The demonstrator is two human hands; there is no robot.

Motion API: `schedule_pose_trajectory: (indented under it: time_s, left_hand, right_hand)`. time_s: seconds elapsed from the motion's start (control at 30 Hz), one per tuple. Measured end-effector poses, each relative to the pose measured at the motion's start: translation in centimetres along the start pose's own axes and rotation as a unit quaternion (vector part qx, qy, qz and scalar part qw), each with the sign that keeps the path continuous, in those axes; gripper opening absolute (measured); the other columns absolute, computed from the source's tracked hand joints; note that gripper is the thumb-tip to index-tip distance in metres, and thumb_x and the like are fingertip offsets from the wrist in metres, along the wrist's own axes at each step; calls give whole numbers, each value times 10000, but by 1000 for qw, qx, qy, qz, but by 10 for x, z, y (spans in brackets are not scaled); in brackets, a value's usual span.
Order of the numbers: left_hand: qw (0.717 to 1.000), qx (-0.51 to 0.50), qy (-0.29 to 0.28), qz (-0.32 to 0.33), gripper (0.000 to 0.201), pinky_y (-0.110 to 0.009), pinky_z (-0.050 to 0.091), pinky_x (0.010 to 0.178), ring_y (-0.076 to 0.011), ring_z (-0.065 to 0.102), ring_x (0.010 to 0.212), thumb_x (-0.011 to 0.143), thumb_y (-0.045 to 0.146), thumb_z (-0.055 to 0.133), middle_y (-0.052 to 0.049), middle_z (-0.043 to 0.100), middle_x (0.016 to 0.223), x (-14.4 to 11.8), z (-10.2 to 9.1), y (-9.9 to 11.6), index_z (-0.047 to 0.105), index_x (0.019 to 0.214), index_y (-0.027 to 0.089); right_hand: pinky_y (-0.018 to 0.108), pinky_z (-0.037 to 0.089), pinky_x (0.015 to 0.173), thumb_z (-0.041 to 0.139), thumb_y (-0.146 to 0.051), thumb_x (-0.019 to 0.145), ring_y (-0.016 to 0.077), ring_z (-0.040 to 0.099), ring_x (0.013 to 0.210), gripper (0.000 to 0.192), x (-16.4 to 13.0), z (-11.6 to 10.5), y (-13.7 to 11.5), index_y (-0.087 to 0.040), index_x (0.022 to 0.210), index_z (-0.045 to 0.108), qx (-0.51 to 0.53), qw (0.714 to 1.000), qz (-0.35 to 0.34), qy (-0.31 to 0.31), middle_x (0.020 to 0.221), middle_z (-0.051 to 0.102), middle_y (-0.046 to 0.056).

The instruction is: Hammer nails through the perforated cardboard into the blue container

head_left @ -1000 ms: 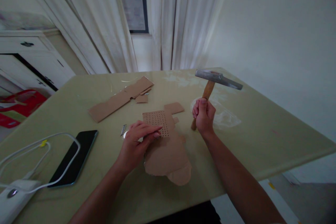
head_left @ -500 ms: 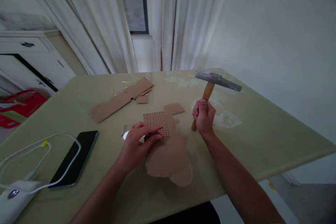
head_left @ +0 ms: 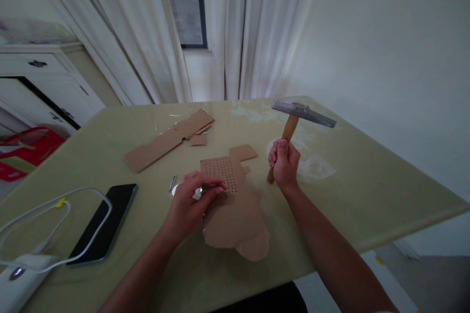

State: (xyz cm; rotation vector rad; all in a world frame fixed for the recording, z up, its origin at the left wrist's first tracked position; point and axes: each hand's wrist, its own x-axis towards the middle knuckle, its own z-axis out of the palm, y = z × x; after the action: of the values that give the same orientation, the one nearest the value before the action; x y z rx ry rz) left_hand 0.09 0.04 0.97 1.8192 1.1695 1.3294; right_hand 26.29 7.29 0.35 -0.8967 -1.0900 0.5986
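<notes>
Gripping a hammer (head_left: 299, 117) upright, fist closed, the right hand (head_left: 284, 164) has barely moved; the left hand (head_left: 191, 203) keeps its fingers pressed on the perforated cardboard (head_left: 229, 195) mid-table (head_left: 367, 176).

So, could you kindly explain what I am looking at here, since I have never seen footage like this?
This is one picture from a camera worn on a person's head, looking down at their own bare hands. The right hand holds a wooden-handled hammer with a grey metal head upright. The left hand rests its fingertips on a flat brown cardboard piece punched with rows of small holes. On the pale green table also lie more brown cardboard scraps, a black phone and a white cable.
</notes>
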Motion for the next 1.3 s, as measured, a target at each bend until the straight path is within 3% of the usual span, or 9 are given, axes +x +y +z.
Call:
schedule_pose_trajectory:
  time_s: [0.1, 0.67, 1.3]
  left_hand:
    - [1000, 1, -2, 2, 66, -389, 527, 885, -251, 749, 849, 925, 358, 829, -57, 848, 879, 0, 0, 1, 880, 912, 318]
    - [994, 1, -16, 109, 158, -297, 547, 789, -167, 746, 840, 1005, 224, 763, 15, 862, 915, 0, -1, -6, 866, 1083, 317]
    - [993, -8, -25, 117, 168, -311, 554, 796, -173, 743, 854, 1021, 238, 755, 9, 871, 946, -1, 1, -8, 863, 1121, 319]
  right_hand:
    - [231, 272, 376, 642, -762, 984, 92, 340, 415, 593, 1, 0, -1, -262, 710, 478, 1, 1000, 2, 2, 543, 378, -95]
    - [230, 275, 378, 636, -789, 970, 92, 334, 418, 604, 1, -1, 0, -267, 719, 464, 0, 1000, 12, 1, 543, 367, -95]
    - [233, 283, 382, 623, -772, 991, 94, 345, 420, 592, 0, -1, -1, -266, 726, 471, -1, 1000, 7, -11, 548, 371, -94]
